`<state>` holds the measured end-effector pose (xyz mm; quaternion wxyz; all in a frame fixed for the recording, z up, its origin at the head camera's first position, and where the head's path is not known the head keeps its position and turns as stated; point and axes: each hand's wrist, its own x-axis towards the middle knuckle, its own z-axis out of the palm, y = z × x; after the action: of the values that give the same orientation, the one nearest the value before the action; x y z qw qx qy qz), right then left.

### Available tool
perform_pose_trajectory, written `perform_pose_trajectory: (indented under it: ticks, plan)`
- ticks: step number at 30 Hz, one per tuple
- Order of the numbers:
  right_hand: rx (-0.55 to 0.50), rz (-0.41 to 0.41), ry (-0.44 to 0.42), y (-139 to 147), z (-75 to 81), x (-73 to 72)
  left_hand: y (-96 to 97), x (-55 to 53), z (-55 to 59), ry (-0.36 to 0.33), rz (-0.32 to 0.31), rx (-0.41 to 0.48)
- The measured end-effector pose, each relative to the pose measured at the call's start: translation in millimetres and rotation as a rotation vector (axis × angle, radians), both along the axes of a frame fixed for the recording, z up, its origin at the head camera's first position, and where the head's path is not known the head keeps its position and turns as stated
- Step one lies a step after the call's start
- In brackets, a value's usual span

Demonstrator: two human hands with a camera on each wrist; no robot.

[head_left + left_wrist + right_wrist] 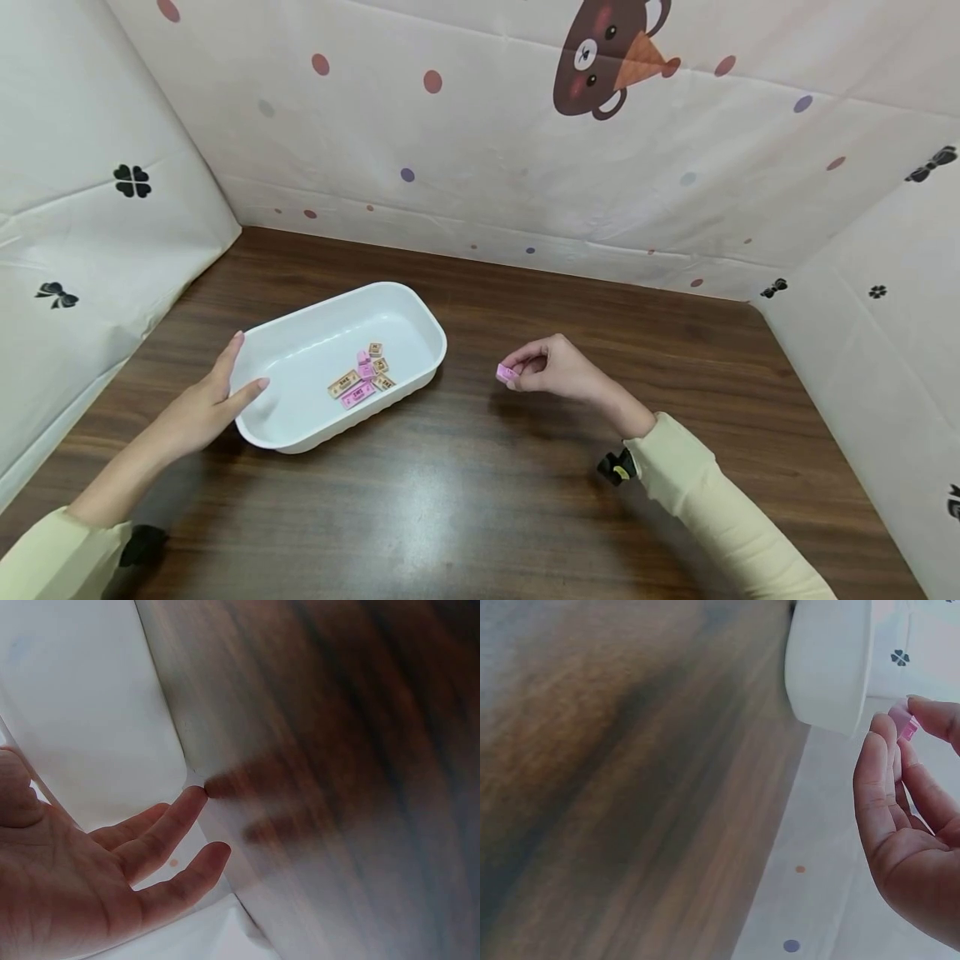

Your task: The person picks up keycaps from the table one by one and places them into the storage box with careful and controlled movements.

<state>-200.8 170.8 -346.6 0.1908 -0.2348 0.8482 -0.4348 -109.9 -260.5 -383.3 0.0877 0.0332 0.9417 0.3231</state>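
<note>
A white plastic basin (pixel 300 435) stands slantwise on the left of the table. At its left end, my left hand (pixel 197 412) holds the rim, thumb over the inner side and the other fingers along the outside. Those fingers look fairly straight in the left wrist view, tips low by the tabletop. To the basin's right, my right hand (pixel 561 367) pinches a small pink printed block (pixel 506 373) between thumb and fingertips, above the table. Inside the basin, several pink blocks (pixel 358 394) and tan blocks (pixel 344 383) with dark print lie in a loose cluster.
The dark wood-grain table (pixel 450 517) reaches back to a white patterned cloth (pixel 480 150), which also hangs along both sides. Light yellow sleeves (pixel 697 483) cover the forearms, with a dark strap piece (pixel 617 467) at the right wrist.
</note>
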Motion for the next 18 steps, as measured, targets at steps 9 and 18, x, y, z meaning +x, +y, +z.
perform_pose_trajectory:
  ticks: [9,18]
  plan:
    - [-0.010,0.010,0.050,-9,8.4,-3.6,0.0,0.3,-1.2,-0.003,0.001,-0.001]
    - [-0.021,0.010,0.051,-25,15.9,-7.2,-0.5,-0.2,-1.3,0.003,0.000,0.001]
